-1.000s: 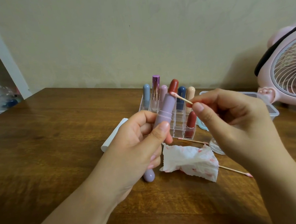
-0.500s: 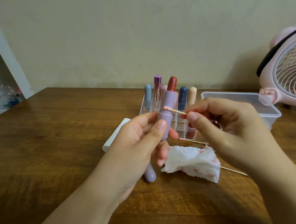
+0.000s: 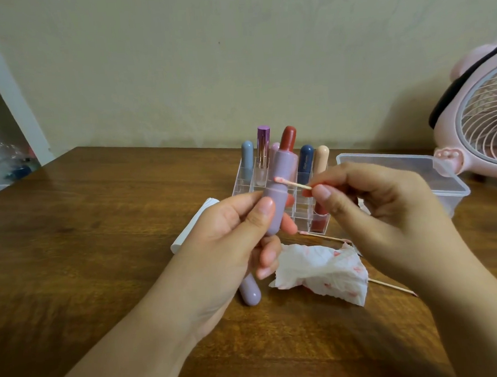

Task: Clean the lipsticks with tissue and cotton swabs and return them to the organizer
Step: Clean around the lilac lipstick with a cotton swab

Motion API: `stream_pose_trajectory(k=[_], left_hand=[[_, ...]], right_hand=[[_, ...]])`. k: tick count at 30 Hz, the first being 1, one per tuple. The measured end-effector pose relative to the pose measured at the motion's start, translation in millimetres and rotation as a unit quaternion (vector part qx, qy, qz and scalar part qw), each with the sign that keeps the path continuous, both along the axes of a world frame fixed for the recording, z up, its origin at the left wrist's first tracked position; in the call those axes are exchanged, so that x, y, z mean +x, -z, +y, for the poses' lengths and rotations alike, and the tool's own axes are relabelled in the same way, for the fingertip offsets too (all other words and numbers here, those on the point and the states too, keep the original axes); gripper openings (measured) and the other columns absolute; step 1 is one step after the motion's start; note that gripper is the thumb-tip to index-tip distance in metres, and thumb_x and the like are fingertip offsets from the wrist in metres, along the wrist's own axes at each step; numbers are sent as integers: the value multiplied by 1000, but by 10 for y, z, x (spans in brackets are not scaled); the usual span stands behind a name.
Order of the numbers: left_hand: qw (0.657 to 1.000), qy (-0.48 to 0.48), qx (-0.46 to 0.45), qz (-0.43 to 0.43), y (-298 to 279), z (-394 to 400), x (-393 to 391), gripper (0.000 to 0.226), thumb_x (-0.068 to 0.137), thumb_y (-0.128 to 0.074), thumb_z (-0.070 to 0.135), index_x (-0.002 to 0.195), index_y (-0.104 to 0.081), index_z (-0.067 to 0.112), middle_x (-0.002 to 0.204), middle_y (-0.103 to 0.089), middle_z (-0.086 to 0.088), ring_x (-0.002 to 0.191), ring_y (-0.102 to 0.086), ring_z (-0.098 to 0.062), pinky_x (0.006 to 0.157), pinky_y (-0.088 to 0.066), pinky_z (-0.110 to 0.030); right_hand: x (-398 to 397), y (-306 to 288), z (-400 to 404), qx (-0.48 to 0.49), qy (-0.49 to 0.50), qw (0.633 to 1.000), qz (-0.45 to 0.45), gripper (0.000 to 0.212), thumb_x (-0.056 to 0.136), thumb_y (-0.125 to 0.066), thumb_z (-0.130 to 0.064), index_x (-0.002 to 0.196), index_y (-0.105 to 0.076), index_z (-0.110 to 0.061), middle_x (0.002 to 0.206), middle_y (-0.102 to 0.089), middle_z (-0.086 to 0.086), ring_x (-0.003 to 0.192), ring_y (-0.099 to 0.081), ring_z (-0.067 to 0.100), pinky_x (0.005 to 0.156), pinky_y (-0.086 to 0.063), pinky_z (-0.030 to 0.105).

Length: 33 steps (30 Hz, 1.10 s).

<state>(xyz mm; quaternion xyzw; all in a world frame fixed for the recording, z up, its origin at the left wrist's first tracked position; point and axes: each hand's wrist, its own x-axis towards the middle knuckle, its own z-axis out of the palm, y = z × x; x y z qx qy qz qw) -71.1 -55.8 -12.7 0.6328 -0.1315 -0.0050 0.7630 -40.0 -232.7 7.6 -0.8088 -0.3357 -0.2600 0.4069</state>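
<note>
My left hand (image 3: pixel 230 247) grips an uncapped lilac lipstick (image 3: pixel 279 186) upright, its red bullet sticking up. My right hand (image 3: pixel 381 210) pinches a cotton swab (image 3: pixel 291 183) whose pink-stained tip touches the lilac barrel's middle. Behind them stands the clear organizer (image 3: pixel 303 211) holding several lipsticks, among them a grey-blue one (image 3: pixel 247 159) and a navy one (image 3: pixel 306 162). The lilac cap (image 3: pixel 249 289) lies on the table below my left hand. A crumpled, red-stained tissue (image 3: pixel 320 271) lies beside the cap.
Used swabs (image 3: pixel 390 286) lie by the tissue. A folded white tissue pack (image 3: pixel 186 232) sits left of the organizer. A clear plastic box (image 3: pixel 413 174) and a pink fan (image 3: pixel 480 124) stand at the right. A white shelf (image 3: pixel 6 94) is at far left.
The swab tip has gone down from the top rim of the barrel to its middle. My left hand has turned the lipstick slightly and holds it a little higher.
</note>
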Motion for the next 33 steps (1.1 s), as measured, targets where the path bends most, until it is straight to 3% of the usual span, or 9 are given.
stream_pose_trajectory(k=[2, 5, 10, 17, 22, 28, 33], left_hand=[[1000, 0, 3, 8, -8, 4, -5, 29, 85, -55, 35, 87, -67, 9, 78, -52, -14, 49, -39, -8, 45, -35, -19], [1000, 6, 16, 6, -19, -9, -29, 29, 83, -51, 34, 89, -68, 11, 78, -50, -16, 49, -37, -9, 46, -34, -20], [999, 15, -23, 25, -32, -26, -39, 31, 82, -51, 31, 88, -67, 4, 75, -54, -11, 46, -36, -8, 43, -33, -18], [997, 37, -45, 41, -52, -31, -54, 28, 86, -48, 28, 90, -71, 12, 73, -59, -5, 47, -36, -8, 43, -33, -18], [999, 18, -20, 27, -41, -9, -35, 34, 90, -52, 34, 89, -65, 3, 77, -50, -15, 47, -35, -9, 44, -34, -18], [1000, -10, 13, 0, -35, -6, -29, 28, 80, -56, 33, 91, -69, 12, 77, -60, -8, 48, -40, -8, 44, -35, -18], [1000, -25, 3, -9, -34, -15, -24, 28, 79, -57, 30, 95, -64, 9, 78, -66, -3, 47, -42, -7, 42, -35, -17]], right_hand=[[-3, -4, -8, 19, 0, 1000, 5, 17, 88, -55, -35, 88, -68, -24, 81, -63, -8, 71, -57, 11, 60, -45, 16], [15, 7, -21, 57, 18, 998, 2, 9, 88, -59, -28, 89, -67, -24, 79, -63, -12, 69, -57, 14, 58, -45, 18], [7, 4, -5, 15, -1, 1000, 2, 14, 88, -58, -32, 86, -68, -22, 67, -60, -6, 66, -54, 12, 57, -42, 15], [17, 5, -23, 50, 16, 999, 13, 9, 89, -57, -28, 88, -66, -24, 79, -62, -6, 68, -56, 16, 57, -46, 23], [-9, 3, 0, 12, -17, 999, 36, 19, 87, -51, -40, 85, -64, -27, 71, -61, 2, 63, -54, 18, 55, -44, 29], [3, 1, -5, 29, 24, 999, 13, 14, 90, -54, -30, 87, -66, -24, 66, -59, -2, 63, -53, 15, 52, -41, 18], [-28, -12, 16, 6, -18, 1000, 25, 18, 88, -51, -37, 85, -65, -26, 74, -61, -1, 63, -54, 16, 51, -41, 19]])
